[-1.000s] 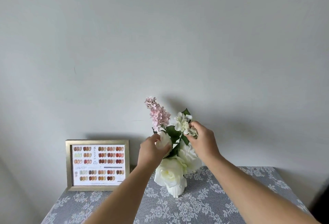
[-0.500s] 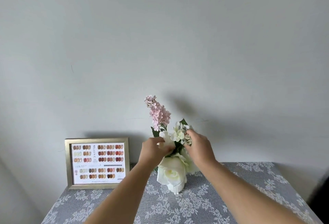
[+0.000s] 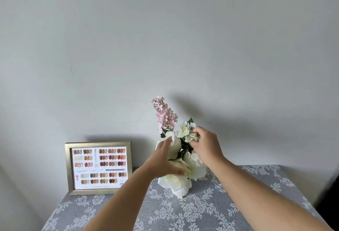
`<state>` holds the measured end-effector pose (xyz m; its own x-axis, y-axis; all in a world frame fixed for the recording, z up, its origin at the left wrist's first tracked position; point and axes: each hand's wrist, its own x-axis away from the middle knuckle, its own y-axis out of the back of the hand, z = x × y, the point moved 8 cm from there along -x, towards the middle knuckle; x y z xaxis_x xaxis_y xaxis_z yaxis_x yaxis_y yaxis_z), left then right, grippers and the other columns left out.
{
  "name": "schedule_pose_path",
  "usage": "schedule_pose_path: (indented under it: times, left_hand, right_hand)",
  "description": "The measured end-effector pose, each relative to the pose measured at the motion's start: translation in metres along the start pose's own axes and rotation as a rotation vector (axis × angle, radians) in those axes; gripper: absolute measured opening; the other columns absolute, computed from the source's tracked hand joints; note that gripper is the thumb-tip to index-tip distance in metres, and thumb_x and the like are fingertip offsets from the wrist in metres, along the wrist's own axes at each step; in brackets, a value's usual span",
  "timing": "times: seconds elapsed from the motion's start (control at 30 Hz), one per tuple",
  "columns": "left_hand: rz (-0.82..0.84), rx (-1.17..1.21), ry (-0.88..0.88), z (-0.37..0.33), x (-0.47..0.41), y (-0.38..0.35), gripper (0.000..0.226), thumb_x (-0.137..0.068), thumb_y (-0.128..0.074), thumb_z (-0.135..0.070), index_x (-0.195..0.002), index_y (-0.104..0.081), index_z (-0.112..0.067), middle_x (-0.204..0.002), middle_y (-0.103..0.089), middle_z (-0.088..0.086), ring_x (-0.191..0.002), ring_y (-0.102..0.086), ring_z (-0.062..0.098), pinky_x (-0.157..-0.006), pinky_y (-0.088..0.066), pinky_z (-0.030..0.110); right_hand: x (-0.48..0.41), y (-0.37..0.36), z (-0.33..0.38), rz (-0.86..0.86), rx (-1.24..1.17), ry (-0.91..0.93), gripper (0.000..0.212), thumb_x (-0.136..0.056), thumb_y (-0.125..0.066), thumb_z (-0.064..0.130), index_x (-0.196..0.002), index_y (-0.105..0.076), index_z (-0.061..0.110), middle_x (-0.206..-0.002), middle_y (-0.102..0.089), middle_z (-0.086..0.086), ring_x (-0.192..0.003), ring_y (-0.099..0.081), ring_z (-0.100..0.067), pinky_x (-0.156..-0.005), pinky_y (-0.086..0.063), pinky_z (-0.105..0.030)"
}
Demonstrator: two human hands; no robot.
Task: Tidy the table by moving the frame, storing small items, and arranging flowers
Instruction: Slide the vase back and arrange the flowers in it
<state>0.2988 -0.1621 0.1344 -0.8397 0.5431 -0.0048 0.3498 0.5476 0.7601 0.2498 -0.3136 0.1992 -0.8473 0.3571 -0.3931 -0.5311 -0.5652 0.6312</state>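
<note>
A white vase (image 3: 180,190) stands mid-table with white roses (image 3: 195,164), small cream blossoms (image 3: 183,129) and a tall pink lilac sprig (image 3: 165,115) in it. My left hand (image 3: 165,159) lies against the left side of the bunch, fingers spread over a white petal and a rose. My right hand (image 3: 206,145) pinches a small cream and tan blossom at the bunch's right top. A gold frame (image 3: 100,166) holding a nail colour chart leans upright against the wall at the table's back left.
The table wears a grey cloth with white floral lace (image 3: 201,212). A plain pale wall (image 3: 165,47) rises directly behind it. A dark object (image 3: 330,188) shows at the right edge, past the table.
My left hand has slid lower and opened over the white petals. My right hand stays on the small blossoms. The flowers have shifted slightly.
</note>
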Motion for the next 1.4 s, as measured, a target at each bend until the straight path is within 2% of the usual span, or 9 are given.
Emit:
schedule_pose_path:
  times: [0.2, 0.5, 0.7, 0.8, 0.9, 1.03, 1.17, 1.27, 1.4]
  left_hand:
    - [-0.065, -0.020, -0.040, 0.002, -0.006, 0.005, 0.118, -0.053, -0.086, -0.030, -0.145, -0.014, -0.025, -0.151, -0.023, -0.003, -0.131, -0.030, 0.012, -0.097, -0.027, 0.018]
    - [-0.095, -0.040, -0.087, -0.002, -0.014, 0.014, 0.105, -0.053, -0.086, -0.022, -0.141, -0.027, -0.028, -0.143, -0.038, -0.002, -0.120, -0.041, 0.012, -0.092, -0.030, 0.017]
    - [-0.129, -0.086, -0.067, 0.000, -0.008, 0.018, 0.106, -0.049, -0.086, -0.040, -0.137, -0.028, -0.031, -0.139, -0.038, -0.003, -0.115, -0.045, 0.014, -0.092, -0.043, 0.029]
    - [-0.143, -0.173, -0.037, 0.003, -0.003, 0.027, 0.113, -0.041, -0.081, -0.061, -0.136, -0.025, -0.035, -0.144, -0.027, -0.005, -0.122, -0.041, 0.019, -0.099, -0.043, 0.041]
    - [-0.063, -0.123, 0.022, 0.011, 0.000, 0.030, 0.126, -0.031, -0.075, -0.072, -0.139, -0.019, -0.038, -0.153, -0.003, -0.002, -0.135, -0.027, 0.027, -0.108, -0.033, 0.047]
    - [0.103, -0.039, 0.039, 0.018, 0.002, 0.025, 0.126, -0.044, -0.087, -0.049, -0.141, -0.008, -0.043, -0.156, 0.004, 0.004, -0.139, -0.020, 0.032, -0.112, -0.026, 0.048]
    - [0.025, -0.012, -0.001, 0.020, 0.002, 0.025, 0.116, -0.048, -0.090, -0.030, -0.140, -0.019, -0.040, -0.149, -0.027, 0.002, -0.123, -0.037, 0.016, -0.104, -0.031, 0.028]
    - [-0.037, 0.000, -0.018, 0.020, 0.000, 0.026, 0.106, -0.051, -0.089, -0.026, -0.137, -0.029, -0.038, -0.141, -0.041, 0.003, -0.111, -0.038, 0.011, -0.092, -0.029, 0.021]
    - [-0.076, 0.014, -0.024, 0.021, -0.003, 0.030, 0.098, -0.052, -0.088, -0.021, -0.134, -0.037, -0.037, -0.136, -0.048, 0.002, -0.108, -0.042, 0.011, -0.088, -0.031, 0.020]
  right_hand:
    - [0.009, -0.010, -0.007, 0.068, 0.075, 0.050, 0.022, -0.071, -0.063, -0.001, -0.087, -0.066, 0.013, -0.075, -0.066, -0.008, -0.064, -0.057, -0.024, -0.055, -0.041, -0.030]
    - [0.008, -0.027, -0.034, 0.140, 0.164, -0.033, 0.026, -0.071, -0.049, -0.016, -0.073, -0.060, 0.007, -0.070, -0.061, -0.012, -0.062, -0.056, -0.026, -0.051, -0.035, -0.028]
    - [0.009, -0.018, -0.023, 0.170, 0.076, -0.008, 0.012, -0.075, -0.064, 0.009, -0.085, -0.066, 0.017, -0.073, -0.064, -0.004, -0.063, -0.057, -0.023, -0.051, -0.040, -0.027]
    - [0.007, 0.005, -0.014, 0.069, 0.175, 0.036, 0.025, -0.073, -0.062, 0.036, -0.096, -0.064, 0.028, -0.087, -0.066, 0.008, -0.077, -0.060, -0.018, -0.071, -0.049, -0.030]
    - [0.000, 0.027, -0.011, -0.052, 0.138, 0.088, 0.026, -0.078, -0.058, 0.033, -0.103, -0.063, 0.029, -0.106, -0.065, 0.009, -0.093, -0.060, -0.017, -0.082, -0.048, -0.032]
    - [-0.016, 0.014, -0.027, 0.157, -0.098, -0.012, 0.041, -0.088, -0.055, 0.024, -0.127, -0.049, 0.034, -0.136, -0.046, 0.007, -0.097, -0.059, -0.005, -0.083, -0.047, -0.025]
    - [-0.007, -0.018, -0.035, 0.415, -0.209, -0.087, 0.052, -0.085, -0.064, 0.022, -0.130, -0.045, 0.041, -0.109, -0.053, 0.008, -0.047, -0.046, -0.001, -0.049, -0.041, -0.022]
    - [-0.007, -0.024, -0.038, 0.364, -0.191, -0.052, 0.047, -0.082, -0.067, 0.016, -0.125, -0.055, 0.032, -0.068, -0.055, 0.018, -0.037, -0.039, 0.003, -0.044, -0.034, -0.015]
    - [-0.004, -0.028, -0.041, 0.362, -0.088, -0.026, 0.049, -0.080, -0.069, 0.019, -0.126, -0.055, 0.026, -0.077, -0.065, 0.009, -0.042, -0.042, -0.001, -0.043, -0.034, -0.017]
